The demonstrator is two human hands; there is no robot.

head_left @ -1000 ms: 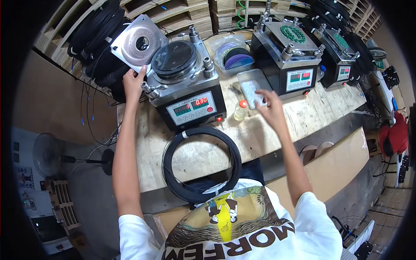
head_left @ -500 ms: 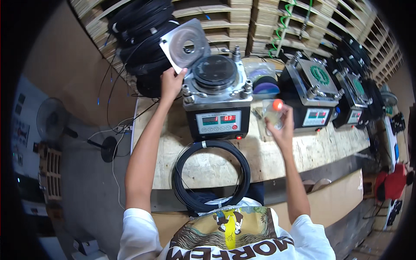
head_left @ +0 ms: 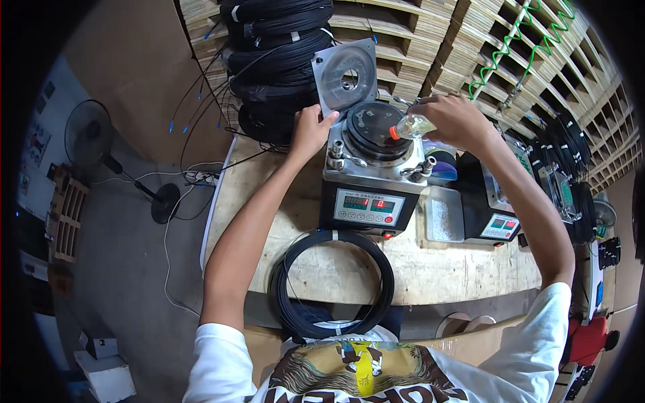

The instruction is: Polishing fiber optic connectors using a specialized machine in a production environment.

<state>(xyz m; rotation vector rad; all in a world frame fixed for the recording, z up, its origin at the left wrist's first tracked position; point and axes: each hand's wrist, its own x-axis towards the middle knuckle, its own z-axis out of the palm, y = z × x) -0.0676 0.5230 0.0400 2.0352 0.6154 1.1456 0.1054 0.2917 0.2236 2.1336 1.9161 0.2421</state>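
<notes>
My left hand (head_left: 310, 136) grips the lower edge of a square metal plate (head_left: 330, 79) with a round hole, tilted up behind the polishing machine (head_left: 329, 201). My right hand (head_left: 455, 117) is closed round a small clear bottle (head_left: 419, 125) with an orange-red tip. The bottle lies tipped on its side, its tip over the right part of the dark round disc (head_left: 368, 123) on the machine's top. Small wet-looking spots show on the disc. In front of the machine, a black cable coil (head_left: 385, 282) rests against the table's near edge.
Tall stacks of black cable coils (head_left: 279, 60) stand behind on the left. A second machine (head_left: 480, 201) and a shallow clear tray (head_left: 444, 221) are to the right. Left of the table is a fan (head_left: 89, 138); a green coiled hose (head_left: 510, 47) hangs at the back. Someone in red (head_left: 591, 341) is far right.
My right hand has brought the bottle up and left from beside the machine to over the disc, tipping it. The left hand still holds the plate. The whole view has shifted.
</notes>
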